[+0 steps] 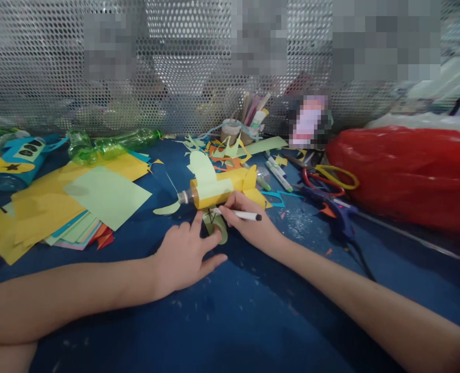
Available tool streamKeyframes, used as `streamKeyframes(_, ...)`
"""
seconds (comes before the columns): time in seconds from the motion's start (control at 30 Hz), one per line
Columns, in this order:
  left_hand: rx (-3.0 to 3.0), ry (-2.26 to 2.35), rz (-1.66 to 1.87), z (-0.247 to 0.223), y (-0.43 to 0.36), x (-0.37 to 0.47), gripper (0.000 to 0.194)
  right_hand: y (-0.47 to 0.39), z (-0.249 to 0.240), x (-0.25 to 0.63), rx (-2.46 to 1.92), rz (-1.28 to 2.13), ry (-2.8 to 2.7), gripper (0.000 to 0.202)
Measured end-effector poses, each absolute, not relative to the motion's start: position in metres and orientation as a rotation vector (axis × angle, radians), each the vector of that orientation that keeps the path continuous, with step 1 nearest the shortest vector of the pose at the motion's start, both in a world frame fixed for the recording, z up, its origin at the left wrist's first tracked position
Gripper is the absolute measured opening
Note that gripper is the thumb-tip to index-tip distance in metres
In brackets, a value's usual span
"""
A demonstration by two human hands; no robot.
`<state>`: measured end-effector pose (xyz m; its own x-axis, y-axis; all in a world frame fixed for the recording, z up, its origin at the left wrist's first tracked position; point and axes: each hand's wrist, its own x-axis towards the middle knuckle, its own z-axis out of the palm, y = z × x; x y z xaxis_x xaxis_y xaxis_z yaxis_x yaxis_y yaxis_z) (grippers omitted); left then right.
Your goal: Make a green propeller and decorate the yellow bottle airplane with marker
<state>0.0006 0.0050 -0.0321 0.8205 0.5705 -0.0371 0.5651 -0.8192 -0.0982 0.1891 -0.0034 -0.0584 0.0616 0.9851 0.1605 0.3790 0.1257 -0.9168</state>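
A plastic bottle wrapped in yellow paper (222,187) lies on the blue table, with a pale green paper wing (203,168) on its far side. A green paper piece (222,234) with dark lines drawn on it extends from the near side. My left hand (185,254) rests with its fingers spread, some of them on this green piece. Pinched in my right hand (249,223) is a white marker (241,214) with a black end; its tip is over the drawn lines. A thin green propeller-like strip (167,209) sits at the bottle's neck.
Yellow and green paper sheets (108,197) and green bottles (125,140) lie left. Behind are paper scraps, markers (278,173) and a cup of sticks (231,129). At right are scissors (323,181), a blue glue gun (334,207) and a red bag (404,176). Perforated metal stands behind.
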Motion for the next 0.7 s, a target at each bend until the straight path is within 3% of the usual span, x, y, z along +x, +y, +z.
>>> streamKeyframes(0.7,-2.909,-0.929,0.144,-0.030,0.004,0.002,0.052,-0.010,-0.034,0.199,-1.502,0.725,-1.596,0.015)
